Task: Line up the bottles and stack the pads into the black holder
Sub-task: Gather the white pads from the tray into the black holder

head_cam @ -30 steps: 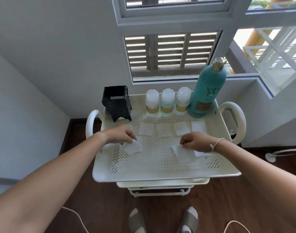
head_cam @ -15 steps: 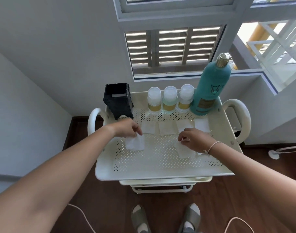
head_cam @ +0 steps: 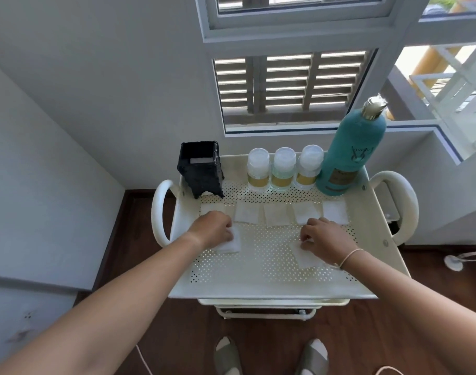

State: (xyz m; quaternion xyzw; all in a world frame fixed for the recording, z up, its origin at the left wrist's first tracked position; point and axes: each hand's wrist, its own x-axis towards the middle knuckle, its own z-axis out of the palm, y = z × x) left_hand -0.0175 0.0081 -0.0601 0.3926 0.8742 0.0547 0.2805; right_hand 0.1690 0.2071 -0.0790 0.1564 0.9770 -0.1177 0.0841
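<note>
left hand pinches a cotton pad, right hand fingers press another pad; the black holder stands beyond and nearer the left

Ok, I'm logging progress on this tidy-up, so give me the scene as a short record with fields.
surface: white perforated cart tray
holder: black holder, back left, upright
bottles: three small bottles and a tall teal bottle in a row along the back
loose pads: row of pads flat mid-tray
left hand: on a pad
right hand: on another pad
</note>
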